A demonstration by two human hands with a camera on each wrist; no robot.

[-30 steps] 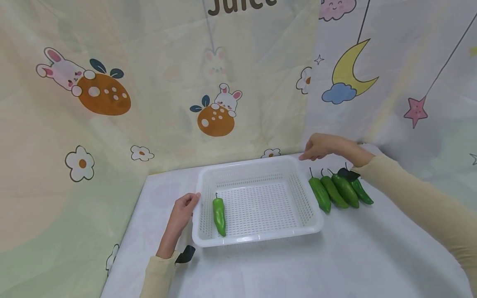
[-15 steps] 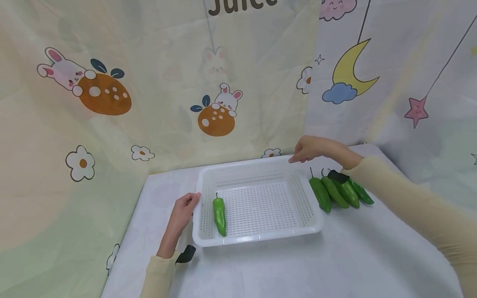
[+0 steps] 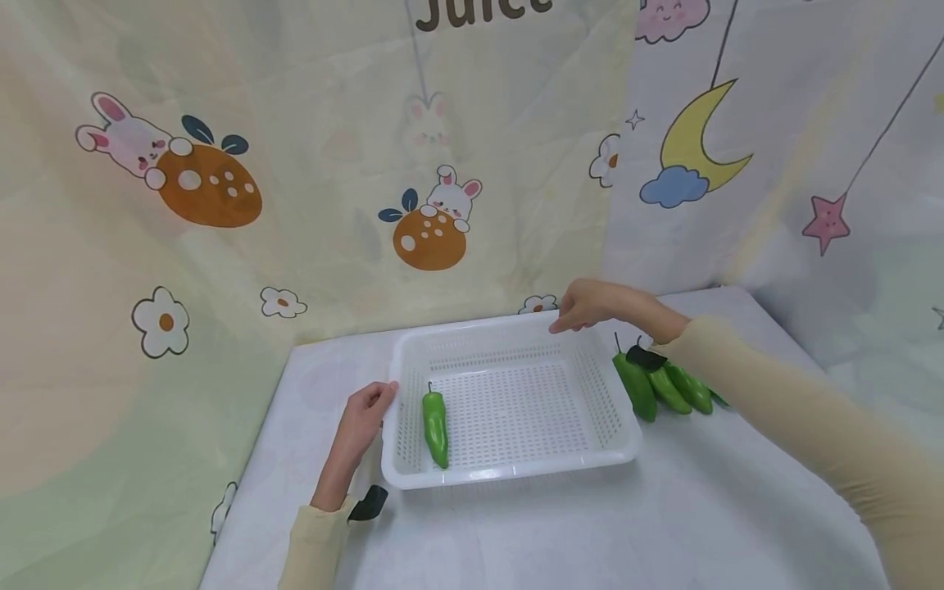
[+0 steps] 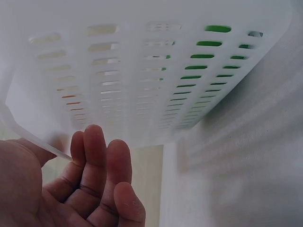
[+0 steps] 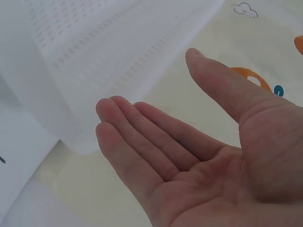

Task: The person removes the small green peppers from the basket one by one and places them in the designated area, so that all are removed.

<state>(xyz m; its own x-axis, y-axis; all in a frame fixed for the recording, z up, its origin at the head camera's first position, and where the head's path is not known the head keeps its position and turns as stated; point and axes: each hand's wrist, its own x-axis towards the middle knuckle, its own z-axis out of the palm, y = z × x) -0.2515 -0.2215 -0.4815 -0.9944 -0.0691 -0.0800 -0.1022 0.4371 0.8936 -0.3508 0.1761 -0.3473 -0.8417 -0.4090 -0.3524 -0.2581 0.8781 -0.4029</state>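
Note:
A white perforated plastic basket sits on the table, with one green pepper lying inside along its left side. My left hand pinches the basket's left rim; in the left wrist view, the thumb lies over the rim and the fingers are underneath. Above the basket's back right part hovers my right hand. Its fingers are fairly straight, with the thumb spread apart and nothing held.
Several green peppers lie side by side right of the basket, partly hidden by the right wrist and sleeve. A white cloth covers the table. Behind it hangs a printed curtain.
My right hand has moved left and slightly nearer, from beyond the basket's back right corner to over its back edge. The left hand and the basket stay put.

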